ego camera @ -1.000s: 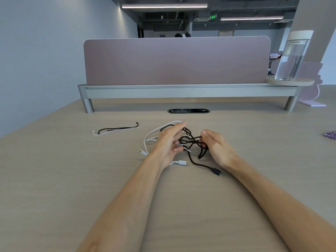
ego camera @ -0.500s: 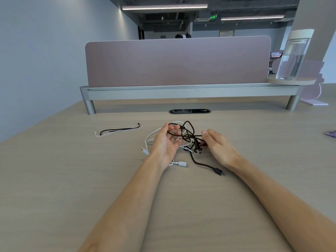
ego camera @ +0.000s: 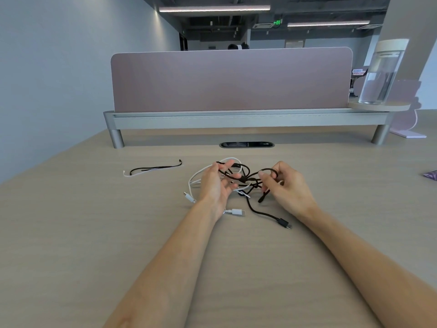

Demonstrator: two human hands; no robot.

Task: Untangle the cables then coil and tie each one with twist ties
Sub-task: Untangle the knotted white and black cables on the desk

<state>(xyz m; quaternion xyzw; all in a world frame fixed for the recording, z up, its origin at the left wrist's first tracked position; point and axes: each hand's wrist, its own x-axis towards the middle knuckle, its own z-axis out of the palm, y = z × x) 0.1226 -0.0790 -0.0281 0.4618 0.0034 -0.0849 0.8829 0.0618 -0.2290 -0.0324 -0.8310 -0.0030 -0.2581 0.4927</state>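
A black cable and a white cable lie tangled together on the wooden desk, lifted a little between my hands. My left hand holds loops of the black cable with its fingers curled round them. My right hand pinches a black loop between thumb and fingers. The black cable's plug and a white plug lie on the desk near my wrists; another white plug lies left of my left hand. Two twist ties, one black and one white, lie to the left.
A pink divider panel on a grey rail crosses the desk's far side, with a cable slot in front of it. A clear water jar stands on a round shelf at the right. A purple item lies at the right edge.
Both hands have raised the tangle and drawn apart a little. My right hand now pinches a black loop higher up, and the knot between the hands has stretched out.
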